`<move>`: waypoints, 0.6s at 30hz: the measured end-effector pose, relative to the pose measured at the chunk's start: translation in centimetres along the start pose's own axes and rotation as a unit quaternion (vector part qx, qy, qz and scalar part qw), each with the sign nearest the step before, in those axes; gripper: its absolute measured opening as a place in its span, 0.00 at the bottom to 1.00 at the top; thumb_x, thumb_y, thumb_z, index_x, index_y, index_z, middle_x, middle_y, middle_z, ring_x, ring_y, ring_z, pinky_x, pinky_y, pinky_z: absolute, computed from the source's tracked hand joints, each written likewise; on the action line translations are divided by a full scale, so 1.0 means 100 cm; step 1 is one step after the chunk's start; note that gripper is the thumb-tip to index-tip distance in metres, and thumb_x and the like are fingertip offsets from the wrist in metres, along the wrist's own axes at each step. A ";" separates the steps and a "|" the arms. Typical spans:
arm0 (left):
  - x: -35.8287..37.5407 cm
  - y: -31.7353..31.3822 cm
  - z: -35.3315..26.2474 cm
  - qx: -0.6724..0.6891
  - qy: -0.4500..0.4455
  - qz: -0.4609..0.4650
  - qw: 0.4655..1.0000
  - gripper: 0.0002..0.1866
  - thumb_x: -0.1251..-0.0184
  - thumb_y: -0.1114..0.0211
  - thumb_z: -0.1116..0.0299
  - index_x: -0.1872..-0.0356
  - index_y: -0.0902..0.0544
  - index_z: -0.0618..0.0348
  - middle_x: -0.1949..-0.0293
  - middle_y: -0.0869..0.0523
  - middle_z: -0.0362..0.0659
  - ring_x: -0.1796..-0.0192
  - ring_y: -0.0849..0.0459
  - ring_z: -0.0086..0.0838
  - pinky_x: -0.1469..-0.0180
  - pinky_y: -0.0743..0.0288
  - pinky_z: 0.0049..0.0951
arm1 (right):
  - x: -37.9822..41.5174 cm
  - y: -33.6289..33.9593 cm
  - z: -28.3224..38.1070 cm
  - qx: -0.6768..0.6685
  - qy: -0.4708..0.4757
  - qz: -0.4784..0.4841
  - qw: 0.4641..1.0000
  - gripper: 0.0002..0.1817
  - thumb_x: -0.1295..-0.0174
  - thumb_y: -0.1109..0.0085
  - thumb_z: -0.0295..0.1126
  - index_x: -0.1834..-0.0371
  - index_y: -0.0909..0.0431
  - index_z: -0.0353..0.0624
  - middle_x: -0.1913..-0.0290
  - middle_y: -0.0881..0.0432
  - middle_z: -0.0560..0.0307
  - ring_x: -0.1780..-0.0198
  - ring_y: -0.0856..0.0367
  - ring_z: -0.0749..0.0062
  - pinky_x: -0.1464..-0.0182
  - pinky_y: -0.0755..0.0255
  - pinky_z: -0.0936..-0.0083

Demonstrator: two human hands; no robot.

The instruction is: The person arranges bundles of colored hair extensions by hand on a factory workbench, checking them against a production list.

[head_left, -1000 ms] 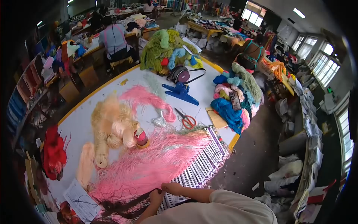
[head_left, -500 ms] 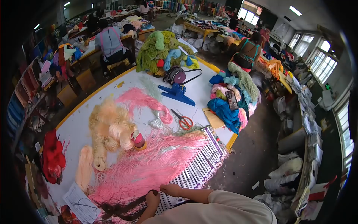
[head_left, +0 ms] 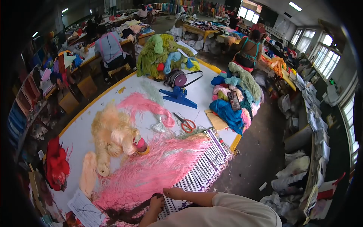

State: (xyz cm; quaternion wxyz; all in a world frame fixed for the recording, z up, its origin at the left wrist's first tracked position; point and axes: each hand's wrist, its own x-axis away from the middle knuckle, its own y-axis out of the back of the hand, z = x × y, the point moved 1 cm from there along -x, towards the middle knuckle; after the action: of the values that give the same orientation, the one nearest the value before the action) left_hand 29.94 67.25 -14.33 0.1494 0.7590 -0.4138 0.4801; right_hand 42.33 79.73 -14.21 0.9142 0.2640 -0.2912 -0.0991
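At the bottom centre, my left hand (head_left: 156, 203) is closed around dark brown thread (head_left: 126, 213), which trails away to the left. Right beside it, my right hand (head_left: 173, 193) is closed in a pinch at the lower edge of the white cards with rows of dark holes (head_left: 197, 168); what its fingertips hold is too small to make out. A wide spread of pink threads (head_left: 147, 172) fans left from the cards. Scissors with orange handles (head_left: 187, 125) lie beyond them, and a pink-topped spool (head_left: 140, 145) stands by the cream yarn (head_left: 113, 128).
Green yarn (head_left: 159, 56) is heaped at the table's far end, near a dark bag (head_left: 177, 78) and a blue clamp-like tool (head_left: 178, 97). Blue yarn (head_left: 227, 115) and a phone (head_left: 234, 100) lie right, red yarn (head_left: 56, 164) left. People sit at tables beyond.
The view has shifted slightly. Both hands stay close together at the cards' lower edge, with only a small change in the left hand's position.
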 end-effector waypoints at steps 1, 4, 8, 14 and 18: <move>0.004 -0.001 -0.004 0.009 0.009 0.015 1.000 0.05 0.39 0.36 0.74 0.70 0.25 0.57 0.81 0.28 0.36 0.84 0.33 0.21 0.84 0.43 0.23 | -0.002 -0.002 -0.002 -0.002 -0.001 0.001 1.000 0.13 0.32 0.53 0.44 0.53 0.29 0.50 0.62 0.17 0.45 0.61 0.18 0.44 0.58 0.27 0.52; -0.021 0.016 0.011 0.017 0.007 0.088 0.996 0.05 0.40 0.37 0.76 0.70 0.25 0.58 0.81 0.28 0.36 0.83 0.32 0.22 0.82 0.42 0.23 | -0.015 -0.010 -0.013 -0.050 0.028 -0.051 0.997 0.11 0.33 0.51 0.39 0.54 0.28 0.46 0.64 0.16 0.46 0.63 0.17 0.47 0.60 0.26 0.54; -0.031 0.015 0.011 0.070 0.050 0.120 0.989 0.05 0.39 0.38 0.78 0.70 0.26 0.58 0.80 0.27 0.38 0.83 0.32 0.23 0.82 0.42 0.23 | -0.013 0.000 -0.007 -0.091 -0.011 -0.007 0.996 0.11 0.33 0.50 0.39 0.55 0.28 0.46 0.66 0.16 0.46 0.65 0.16 0.51 0.60 0.25 0.57; -0.010 0.005 0.001 0.014 0.025 0.076 0.997 0.06 0.39 0.38 0.76 0.73 0.26 0.59 0.80 0.27 0.40 0.84 0.32 0.25 0.82 0.42 0.26 | -0.011 0.000 -0.008 -0.093 -0.011 -0.011 0.996 0.12 0.33 0.51 0.40 0.56 0.27 0.45 0.66 0.16 0.45 0.66 0.16 0.52 0.60 0.25 0.58; -0.012 0.013 0.005 -0.250 -0.177 0.112 0.945 0.09 0.39 0.37 0.67 0.73 0.23 0.62 0.76 0.20 0.46 0.80 0.25 0.31 0.78 0.32 0.31 | -0.014 -0.002 -0.012 -0.066 -0.001 -0.017 0.998 0.13 0.33 0.52 0.41 0.55 0.26 0.45 0.61 0.17 0.43 0.58 0.18 0.47 0.55 0.26 0.56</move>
State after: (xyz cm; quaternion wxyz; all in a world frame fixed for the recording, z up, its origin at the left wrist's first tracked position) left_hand 28.97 66.74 -15.83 0.2040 0.7188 -0.6225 0.2329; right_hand 41.89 80.49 -15.78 0.9275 0.2080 -0.2806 -0.1334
